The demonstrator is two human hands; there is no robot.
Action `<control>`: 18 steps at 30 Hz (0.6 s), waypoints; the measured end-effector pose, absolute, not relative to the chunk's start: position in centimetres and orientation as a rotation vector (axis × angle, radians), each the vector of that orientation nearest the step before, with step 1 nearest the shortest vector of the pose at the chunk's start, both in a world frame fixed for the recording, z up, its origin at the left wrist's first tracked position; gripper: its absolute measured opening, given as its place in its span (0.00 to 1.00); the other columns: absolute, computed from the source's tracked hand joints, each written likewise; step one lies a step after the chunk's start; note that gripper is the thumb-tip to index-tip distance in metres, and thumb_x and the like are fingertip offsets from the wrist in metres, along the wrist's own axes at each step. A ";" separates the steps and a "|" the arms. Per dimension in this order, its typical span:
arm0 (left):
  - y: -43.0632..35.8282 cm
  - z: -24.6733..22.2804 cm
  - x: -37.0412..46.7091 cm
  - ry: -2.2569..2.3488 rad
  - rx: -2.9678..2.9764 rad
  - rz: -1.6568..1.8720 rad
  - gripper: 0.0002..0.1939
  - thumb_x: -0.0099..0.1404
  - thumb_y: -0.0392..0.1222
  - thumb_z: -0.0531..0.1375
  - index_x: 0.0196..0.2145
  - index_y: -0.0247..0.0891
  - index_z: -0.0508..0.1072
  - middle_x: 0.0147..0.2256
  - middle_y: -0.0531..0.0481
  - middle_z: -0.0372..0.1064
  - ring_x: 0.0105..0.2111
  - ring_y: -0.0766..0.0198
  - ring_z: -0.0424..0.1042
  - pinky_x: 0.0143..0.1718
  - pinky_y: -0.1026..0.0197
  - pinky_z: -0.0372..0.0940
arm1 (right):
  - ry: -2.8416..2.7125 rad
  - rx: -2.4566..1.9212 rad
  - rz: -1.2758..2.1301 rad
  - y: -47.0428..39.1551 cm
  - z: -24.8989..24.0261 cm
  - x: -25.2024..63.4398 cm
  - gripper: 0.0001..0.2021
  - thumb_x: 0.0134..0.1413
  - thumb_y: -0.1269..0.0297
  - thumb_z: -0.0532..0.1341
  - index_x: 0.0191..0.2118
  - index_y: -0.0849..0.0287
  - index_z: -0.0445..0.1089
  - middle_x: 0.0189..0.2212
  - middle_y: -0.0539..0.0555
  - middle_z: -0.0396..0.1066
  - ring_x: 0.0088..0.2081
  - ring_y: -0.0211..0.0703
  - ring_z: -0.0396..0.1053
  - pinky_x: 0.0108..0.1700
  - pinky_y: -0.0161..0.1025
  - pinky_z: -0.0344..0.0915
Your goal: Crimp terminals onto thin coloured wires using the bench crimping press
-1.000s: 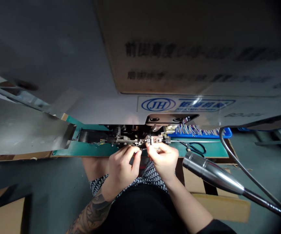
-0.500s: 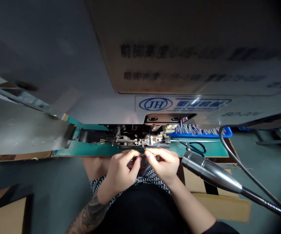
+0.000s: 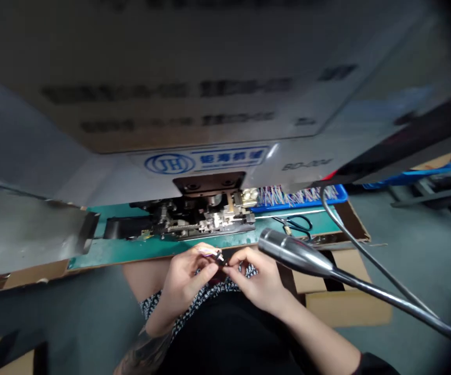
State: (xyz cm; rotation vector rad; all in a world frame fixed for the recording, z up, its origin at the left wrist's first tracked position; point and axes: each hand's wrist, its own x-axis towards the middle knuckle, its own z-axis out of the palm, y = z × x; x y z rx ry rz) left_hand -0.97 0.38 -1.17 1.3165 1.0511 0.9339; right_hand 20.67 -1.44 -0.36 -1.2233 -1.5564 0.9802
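Note:
Just in front of the green bench edge, my left hand (image 3: 188,276) grips a small bundle of thin wires (image 3: 208,251) between thumb and fingers. A small dark connector piece (image 3: 220,258) shows at its fingertips. Close on its right, my right hand (image 3: 257,273) has thumb and index finger pinched near the connector; what they hold is too small to make out. Both hands are over my lap, below the metal machine mechanism (image 3: 217,220).
A large grey machine housing (image 3: 131,177) overhangs the green bench (image 3: 123,250). Black-handled scissors (image 3: 299,224) lie right of the mechanism, before a blue tray (image 3: 342,194) of wires. A metal gooseneck lamp (image 3: 295,253) reaches in from the right.
Both hands have drawn back from the mechanism toward my lap, and the wires and dark connector have come into sight. The view has shifted, with the machine now further left.

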 end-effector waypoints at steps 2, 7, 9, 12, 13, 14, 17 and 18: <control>0.3 -1.4 -3.7 1.224 1.523 0.829 0.10 0.74 0.46 0.65 0.48 0.41 0.82 0.46 0.42 0.82 0.41 0.54 0.82 0.44 0.54 0.78 | -1.571 -1.277 1.097 -0.4 -0.5 24.7 0.03 0.60 0.68 0.72 0.35 0.56 0.79 0.29 0.50 0.81 0.29 0.42 0.79 0.34 0.37 0.77; 1.2 -3.0 -13.9 1.951 1.871 0.763 0.14 0.74 0.54 0.62 0.47 0.44 0.80 0.47 0.47 0.82 0.44 0.48 0.81 0.54 0.43 0.75 | -1.286 -1.410 1.279 2.7 -1.2 38.4 0.17 0.50 0.57 0.80 0.39 0.61 0.79 0.26 0.53 0.82 0.28 0.46 0.80 0.34 0.40 0.77; 2.0 -3.9 -17.5 2.165 2.082 0.647 0.16 0.75 0.57 0.57 0.49 0.47 0.76 0.50 0.50 0.79 0.47 0.45 0.78 0.55 0.39 0.73 | -1.187 -1.530 1.139 4.6 -1.4 42.8 0.20 0.44 0.55 0.81 0.38 0.63 0.79 0.26 0.55 0.81 0.27 0.44 0.79 0.32 0.38 0.74; 3.5 -5.3 -21.0 2.310 2.317 0.366 0.16 0.76 0.58 0.47 0.48 0.56 0.71 0.38 0.57 0.75 0.50 0.42 0.75 0.50 0.38 0.74 | -1.124 -1.707 0.780 8.3 -1.6 46.3 0.20 0.48 0.57 0.78 0.43 0.65 0.80 0.28 0.57 0.82 0.27 0.43 0.77 0.31 0.36 0.71; 4.1 -5.7 -21.7 2.321 2.390 0.260 0.18 0.76 0.57 0.45 0.46 0.53 0.73 0.34 0.53 0.73 0.49 0.40 0.74 0.49 0.39 0.74 | -1.144 -1.786 0.666 9.7 -1.6 46.7 0.18 0.51 0.59 0.75 0.45 0.66 0.80 0.29 0.57 0.82 0.28 0.43 0.77 0.32 0.37 0.72; 4.6 -6.0 -22.2 2.291 2.467 0.142 0.20 0.75 0.57 0.46 0.43 0.48 0.74 0.31 0.49 0.71 0.45 0.39 0.74 0.46 0.40 0.73 | -1.162 -1.826 0.614 11.0 -1.7 46.8 0.17 0.53 0.62 0.73 0.47 0.67 0.80 0.30 0.58 0.82 0.29 0.44 0.78 0.34 0.38 0.72; 6.0 -6.8 -22.9 2.250 2.551 -0.027 0.23 0.72 0.57 0.46 0.30 0.45 0.74 0.22 0.45 0.65 0.34 0.41 0.72 0.39 0.43 0.70 | -1.205 -1.919 0.518 14.4 -2.0 46.0 0.13 0.53 0.68 0.71 0.43 0.69 0.82 0.33 0.61 0.83 0.34 0.48 0.79 0.40 0.41 0.72; 6.3 -6.9 -22.9 2.265 2.485 -0.003 0.23 0.71 0.57 0.46 0.27 0.46 0.72 0.21 0.47 0.63 0.32 0.42 0.71 0.39 0.42 0.70 | -1.218 -1.953 0.484 15.2 -2.2 45.6 0.11 0.52 0.70 0.71 0.41 0.69 0.83 0.34 0.62 0.83 0.36 0.49 0.79 0.43 0.41 0.72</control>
